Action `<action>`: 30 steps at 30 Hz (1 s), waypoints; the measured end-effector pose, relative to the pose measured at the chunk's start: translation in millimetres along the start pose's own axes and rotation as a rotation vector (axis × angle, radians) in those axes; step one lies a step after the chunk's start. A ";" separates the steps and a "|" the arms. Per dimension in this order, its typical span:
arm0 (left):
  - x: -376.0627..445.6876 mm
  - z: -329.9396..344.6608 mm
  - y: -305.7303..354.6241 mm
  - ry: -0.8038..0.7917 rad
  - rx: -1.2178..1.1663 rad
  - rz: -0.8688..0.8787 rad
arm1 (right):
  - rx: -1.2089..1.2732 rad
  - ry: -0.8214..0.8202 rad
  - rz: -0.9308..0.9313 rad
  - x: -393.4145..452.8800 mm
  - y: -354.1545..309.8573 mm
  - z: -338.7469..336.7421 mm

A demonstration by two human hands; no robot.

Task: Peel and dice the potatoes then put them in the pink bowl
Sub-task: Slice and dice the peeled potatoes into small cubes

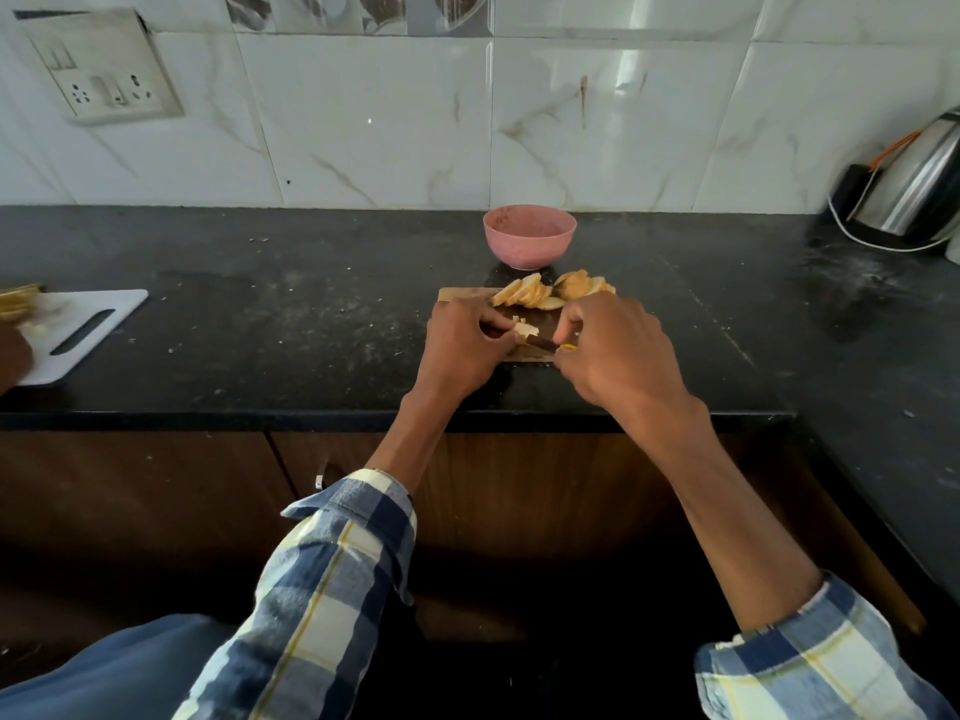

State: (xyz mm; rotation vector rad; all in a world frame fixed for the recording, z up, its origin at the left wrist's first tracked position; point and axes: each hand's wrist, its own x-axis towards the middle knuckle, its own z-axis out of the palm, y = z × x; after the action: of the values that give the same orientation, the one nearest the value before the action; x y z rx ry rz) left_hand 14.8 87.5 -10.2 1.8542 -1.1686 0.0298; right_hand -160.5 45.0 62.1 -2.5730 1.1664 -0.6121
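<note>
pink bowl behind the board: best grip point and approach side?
Grip the pink bowl by its rim, coming from above on its right side. It stands upright and open-topped against the wall, so the thin rim is exposed for a thumb-in, fingers-out pinch, while the rounded wall tapers to a narrow base. The potato slices crowd the front, and the right side looks free of clutter.

Both forearms stretched forward, checked sleeves rolled back. Left hand [464, 350] knuckles up, fingers curled in a pinching grip. Right hand [615, 350] close beside it, fingers curled tight, wrist angled inward.
</note>
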 end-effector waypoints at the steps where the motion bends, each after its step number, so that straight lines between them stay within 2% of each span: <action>1: -0.5 0.0 0.5 0.000 -0.004 -0.001 | 0.008 0.001 0.001 -1.1 0.0 0.4; 10: -0.1 -0.9 -5.0 0.009 -0.036 0.016 | -0.030 0.122 -0.044 6.3 -11.7 9.2; 17: 1.5 2.8 -8.4 0.005 -0.030 0.056 | -0.064 0.115 -0.033 23.9 -22.7 35.0; 22: 0.5 1.8 -7.7 -0.005 -0.053 0.092 | -0.089 0.068 -0.032 15.0 -22.7 28.0; 30: -0.2 -1.3 -8.3 -0.006 -0.085 -0.002 | -0.063 0.008 -0.016 -9.6 -7.3 -1.1</action>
State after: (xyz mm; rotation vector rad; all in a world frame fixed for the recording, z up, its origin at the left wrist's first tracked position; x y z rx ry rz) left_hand 21.3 89.6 -15.1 1.7818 -1.1543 -0.0264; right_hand -162.0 56.9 63.3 -2.6373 1.1874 -0.5994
